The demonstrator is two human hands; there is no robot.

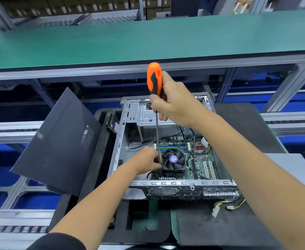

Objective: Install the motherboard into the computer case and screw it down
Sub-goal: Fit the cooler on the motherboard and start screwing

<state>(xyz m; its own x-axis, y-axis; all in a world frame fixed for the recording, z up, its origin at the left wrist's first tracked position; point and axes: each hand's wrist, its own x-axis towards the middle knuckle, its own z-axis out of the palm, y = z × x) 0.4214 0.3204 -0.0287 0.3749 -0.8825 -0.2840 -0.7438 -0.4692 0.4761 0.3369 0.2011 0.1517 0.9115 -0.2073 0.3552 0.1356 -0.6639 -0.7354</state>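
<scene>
Green bench [148, 38]; one screwdriver [154, 78]; two hands [173, 103]

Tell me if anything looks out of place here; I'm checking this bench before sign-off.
Two things: a loose bundle of cables hangs out of the case at its near right corner, plugs lying unconnected on the mat, and the side panel leans tilted at the left.
</scene>
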